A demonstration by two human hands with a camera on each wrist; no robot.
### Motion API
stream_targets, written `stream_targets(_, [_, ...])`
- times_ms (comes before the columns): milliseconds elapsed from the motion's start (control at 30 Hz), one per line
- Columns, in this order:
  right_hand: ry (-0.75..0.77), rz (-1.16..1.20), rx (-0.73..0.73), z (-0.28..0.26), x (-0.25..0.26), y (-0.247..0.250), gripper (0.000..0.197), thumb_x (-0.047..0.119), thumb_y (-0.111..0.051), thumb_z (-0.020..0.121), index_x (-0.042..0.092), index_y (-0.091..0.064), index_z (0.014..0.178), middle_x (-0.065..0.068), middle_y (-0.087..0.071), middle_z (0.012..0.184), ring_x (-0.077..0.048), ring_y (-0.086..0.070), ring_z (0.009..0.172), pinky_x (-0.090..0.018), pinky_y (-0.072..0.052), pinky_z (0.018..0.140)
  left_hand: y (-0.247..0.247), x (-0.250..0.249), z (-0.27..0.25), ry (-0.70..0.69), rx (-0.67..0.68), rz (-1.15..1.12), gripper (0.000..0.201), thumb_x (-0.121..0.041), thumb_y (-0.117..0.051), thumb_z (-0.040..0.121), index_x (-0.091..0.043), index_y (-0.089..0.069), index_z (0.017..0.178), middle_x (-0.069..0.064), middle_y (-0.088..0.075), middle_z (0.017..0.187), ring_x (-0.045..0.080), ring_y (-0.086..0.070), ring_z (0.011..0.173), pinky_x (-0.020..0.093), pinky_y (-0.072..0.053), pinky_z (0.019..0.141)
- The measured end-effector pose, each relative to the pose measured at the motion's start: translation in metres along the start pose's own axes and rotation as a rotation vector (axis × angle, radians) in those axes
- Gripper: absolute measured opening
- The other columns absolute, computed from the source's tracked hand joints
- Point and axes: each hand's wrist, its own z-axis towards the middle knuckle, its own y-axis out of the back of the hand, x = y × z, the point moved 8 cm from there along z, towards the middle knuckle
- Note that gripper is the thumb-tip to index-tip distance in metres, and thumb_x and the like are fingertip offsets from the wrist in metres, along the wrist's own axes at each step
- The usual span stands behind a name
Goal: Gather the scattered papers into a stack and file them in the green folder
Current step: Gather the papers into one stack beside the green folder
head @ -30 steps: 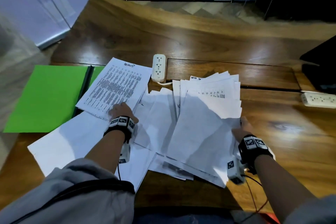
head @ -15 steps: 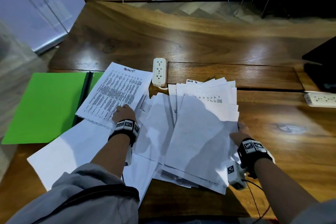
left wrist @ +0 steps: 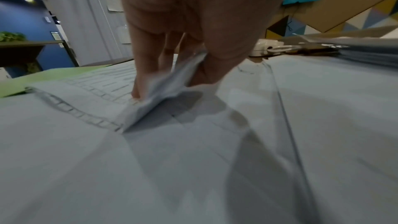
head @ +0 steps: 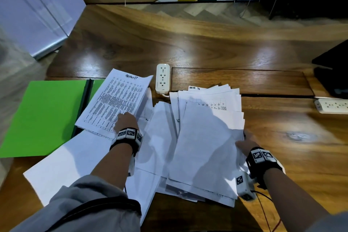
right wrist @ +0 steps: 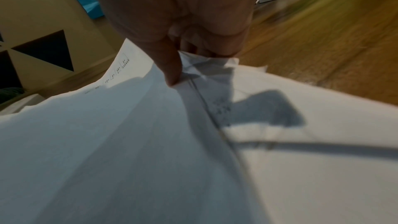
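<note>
The left hand (head: 126, 121) pinches the near corner of a white printed sheet with dense columns of text and a handwritten heading (head: 114, 100), thumb under and fingers (left wrist: 140, 67) on top, so that the corner lifts and folds between them in the left wrist view. That sheet lies tilted, its far left part overlapping the right edge of the flat bright green folder (head: 43, 117), which sits open on the left of the brown polished wooden worktop (head: 207, 51) with a dark spine strip running down its middle.

The right hand (head: 246, 144) grips the right edge of a loose, fanned pile of white paper sheets (head: 207, 137); in the right wrist view the thumb (right wrist: 170, 64) presses on top while the other fingers curl beneath the edge. The pile's sheets are skewed against each other, and a table with small printed marks shows near its far end.

Between the two hands more plain white sheets (head: 160, 132) lie overlapping, and a large blank white sheet (head: 71, 164) spreads under the left forearm towards the near edge.

Just beyond the papers a white three-socket power strip (head: 162, 78) lies on the worktop, its cable running under the pile's far corner. A second white power strip (head: 332, 106) rests at the right edge, near a black object (head: 335, 73) that is cut off by the frame.
</note>
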Motion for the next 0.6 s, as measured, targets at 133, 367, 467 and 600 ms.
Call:
stream_targets(133, [0.014, 0.006, 0.020, 0.011, -0.006, -0.001, 0.050, 0.013, -0.055, 0.061, 0.029, -0.057, 0.109, -0.008, -0.070, 0.101, -0.033, -0.067, 0.092, -0.051, -0.055, 0.087, 0.016, -0.021, -0.013, -0.183, 0.022, 0.150, 0.026, -0.004, -0.042, 0.094, 0.002, -0.063, 0.108, 0.016, -0.065, 0.113, 0.032, -0.064, 0.105, 0.035, -0.052, 0.083])
stream_targets(367, [0.058, 0.042, -0.009, 0.001, 0.007, 0.002, 0.048, 0.005, -0.052, 0.070, 0.022, -0.060, 0.114, -0.012, -0.070, 0.108, -0.035, -0.065, 0.099, -0.048, -0.053, 0.092, 0.043, -0.099, -0.074, -0.519, -0.008, 0.150, 0.026, -0.010, -0.047, 0.089, 0.002, -0.062, 0.106, 0.019, -0.064, 0.111, 0.035, -0.063, 0.104, 0.037, -0.052, 0.083])
stream_targets(467, [0.064, 0.051, -0.038, -0.004, 0.009, 0.003, 0.046, 0.004, -0.052, 0.075, 0.022, -0.058, 0.117, -0.015, -0.068, 0.112, -0.036, -0.063, 0.102, -0.047, -0.052, 0.092, 0.020, -0.134, -0.107, -0.664, 0.121, 0.185, 0.027, -0.014, -0.049, 0.089, 0.003, -0.062, 0.105, 0.021, -0.064, 0.110, 0.037, -0.063, 0.102, 0.037, -0.051, 0.078])
stream_targets(600, [0.065, 0.049, -0.028, -0.009, 0.007, 0.006, 0.046, 0.007, -0.054, 0.076, 0.022, -0.059, 0.119, -0.014, -0.068, 0.109, -0.035, -0.063, 0.101, -0.045, -0.052, 0.091, -0.007, -0.147, -0.128, -0.711, 0.279, 0.076, 0.038, -0.038, -0.050, 0.089, -0.004, -0.065, 0.081, 0.010, -0.061, 0.075, 0.029, -0.064, 0.080, 0.031, -0.046, 0.068])
